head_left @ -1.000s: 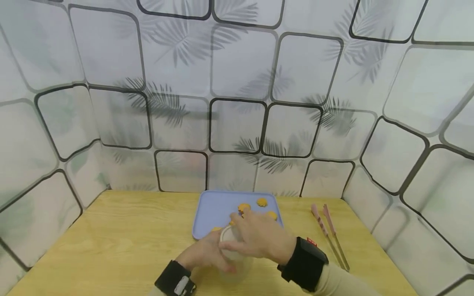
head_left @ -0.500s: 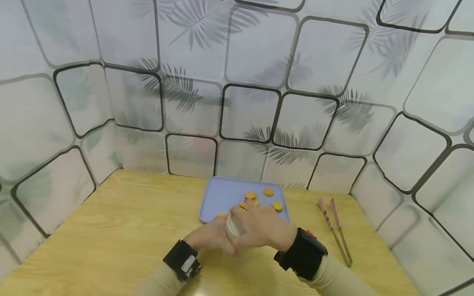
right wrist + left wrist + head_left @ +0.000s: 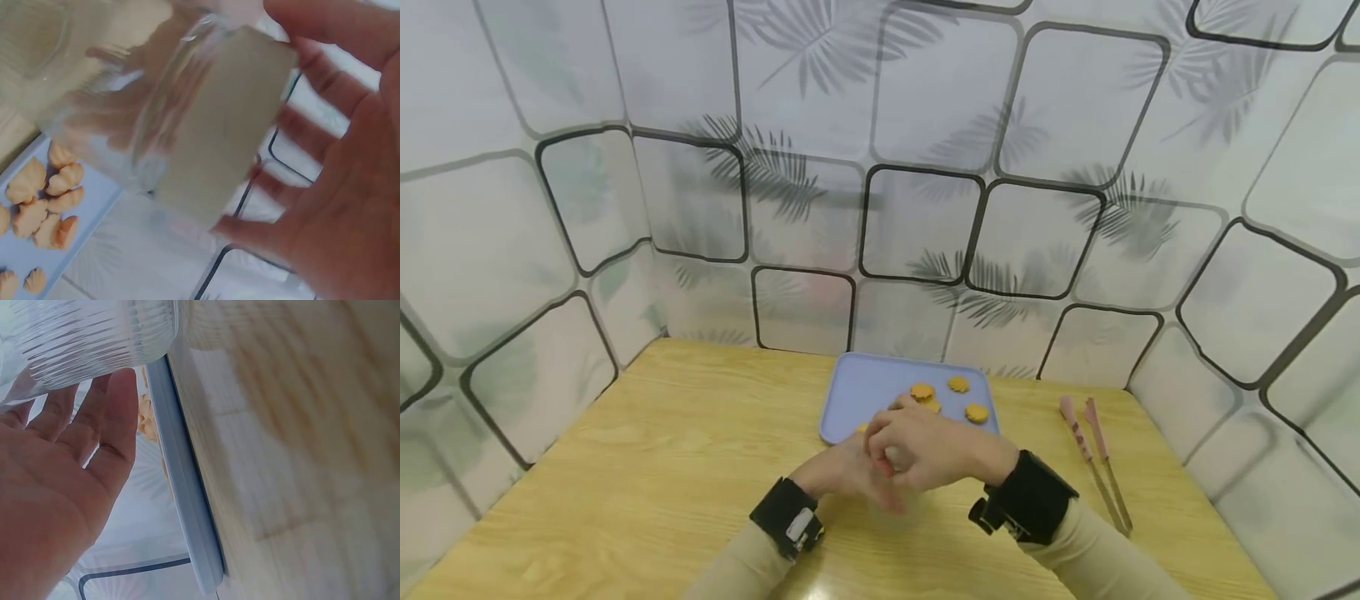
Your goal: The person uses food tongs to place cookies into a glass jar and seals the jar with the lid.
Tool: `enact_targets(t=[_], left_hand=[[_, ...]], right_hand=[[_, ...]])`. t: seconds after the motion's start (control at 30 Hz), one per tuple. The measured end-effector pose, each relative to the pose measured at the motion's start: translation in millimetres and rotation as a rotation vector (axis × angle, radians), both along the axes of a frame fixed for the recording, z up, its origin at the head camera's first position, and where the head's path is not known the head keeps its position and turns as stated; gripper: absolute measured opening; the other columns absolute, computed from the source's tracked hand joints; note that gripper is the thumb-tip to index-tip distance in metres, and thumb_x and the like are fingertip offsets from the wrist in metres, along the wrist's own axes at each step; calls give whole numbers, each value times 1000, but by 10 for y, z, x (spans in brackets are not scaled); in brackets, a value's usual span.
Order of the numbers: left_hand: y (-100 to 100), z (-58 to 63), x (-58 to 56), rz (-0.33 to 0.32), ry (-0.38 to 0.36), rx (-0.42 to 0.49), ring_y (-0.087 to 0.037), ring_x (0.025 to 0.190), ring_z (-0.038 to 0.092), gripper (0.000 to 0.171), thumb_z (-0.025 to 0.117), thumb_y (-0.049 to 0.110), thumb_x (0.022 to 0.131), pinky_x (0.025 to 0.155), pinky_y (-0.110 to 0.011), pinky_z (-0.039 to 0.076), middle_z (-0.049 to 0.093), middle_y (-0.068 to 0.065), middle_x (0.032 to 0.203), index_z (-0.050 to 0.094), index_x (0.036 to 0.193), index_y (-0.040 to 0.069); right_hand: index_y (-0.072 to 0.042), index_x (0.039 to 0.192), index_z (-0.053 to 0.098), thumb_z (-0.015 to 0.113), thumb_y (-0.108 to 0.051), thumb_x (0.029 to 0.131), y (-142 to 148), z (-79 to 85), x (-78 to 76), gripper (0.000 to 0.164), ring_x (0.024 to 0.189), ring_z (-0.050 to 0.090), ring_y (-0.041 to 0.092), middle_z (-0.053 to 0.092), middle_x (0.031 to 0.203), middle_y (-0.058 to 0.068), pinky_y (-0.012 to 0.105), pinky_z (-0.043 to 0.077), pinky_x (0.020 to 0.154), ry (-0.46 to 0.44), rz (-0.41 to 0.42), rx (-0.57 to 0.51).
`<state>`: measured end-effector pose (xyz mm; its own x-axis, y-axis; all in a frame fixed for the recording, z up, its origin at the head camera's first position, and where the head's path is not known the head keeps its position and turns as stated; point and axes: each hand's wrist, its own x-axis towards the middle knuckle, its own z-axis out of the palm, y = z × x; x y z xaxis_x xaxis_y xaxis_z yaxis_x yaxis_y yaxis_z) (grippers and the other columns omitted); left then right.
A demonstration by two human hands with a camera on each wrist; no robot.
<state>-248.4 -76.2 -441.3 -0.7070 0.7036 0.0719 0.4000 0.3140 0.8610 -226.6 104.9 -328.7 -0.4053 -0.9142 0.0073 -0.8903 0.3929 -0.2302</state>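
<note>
Near the table's front, a clear ribbed jar (image 3: pixel 100 337) stands on the wood between my two hands. My left hand (image 3: pixel 850 468) holds it by the side, its fingers along the ribbed wall in the left wrist view. Around the pale lid (image 3: pixel 225 125) on the jar's top, the fingers of my right hand (image 3: pixel 934 446) are curled; they are blurred in the right wrist view. The lid is mostly hidden behind that hand in the head view. Just beyond the hands lies a blue tray (image 3: pixel 868 379) bearing several scalloped orange-yellow cookies (image 3: pixel 44 200).
To the right of the tray, tongs (image 3: pixel 1078 430) with pink ends and metal arms lie on the wooden table (image 3: pixel 647 467). A patterned curtain (image 3: pixel 925 225) closes off the back and both sides.
My right hand has turned over the jar's top, its fingers now more curled and covering the lid. The left hand keeps its hold. The head view has tilted down and shifted left.
</note>
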Motion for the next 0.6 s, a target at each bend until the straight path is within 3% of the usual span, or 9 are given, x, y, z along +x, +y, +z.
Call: enact_targets(t=[0.17,0.23,0.4,0.6], left_hand=[[8,-9,5,-13,-61,36,-16,130,41,105,92,20,67,109,-40,39,38,4,149,32,154,22],[-8,-18,12,-13,-37,13,-15,129,42,106,91,22,68,107,-38,41,38,4,150,31,155,22],[15,-21,-17,-22,13,4,-12,118,52,91,92,19,69,100,-31,46,52,4,136,43,145,20],[15,-11,-31,5,-58,64,-18,118,56,92,93,15,66,99,-39,47,59,1,131,46,145,23]], right_hand=[[-19,93,63,72,2,70,55,-37,-13,32,125,48,22,63,131,3,38,41,106,-45,81,-39],[-19,98,65,73,1,69,76,-25,4,36,126,46,20,60,133,4,37,42,105,-89,92,-58],[-20,102,63,75,-4,69,199,39,57,38,126,44,18,58,131,2,37,43,102,-135,69,-122],[-22,111,63,78,-10,76,516,0,121,39,120,52,19,58,131,2,32,50,89,-157,8,-221]])
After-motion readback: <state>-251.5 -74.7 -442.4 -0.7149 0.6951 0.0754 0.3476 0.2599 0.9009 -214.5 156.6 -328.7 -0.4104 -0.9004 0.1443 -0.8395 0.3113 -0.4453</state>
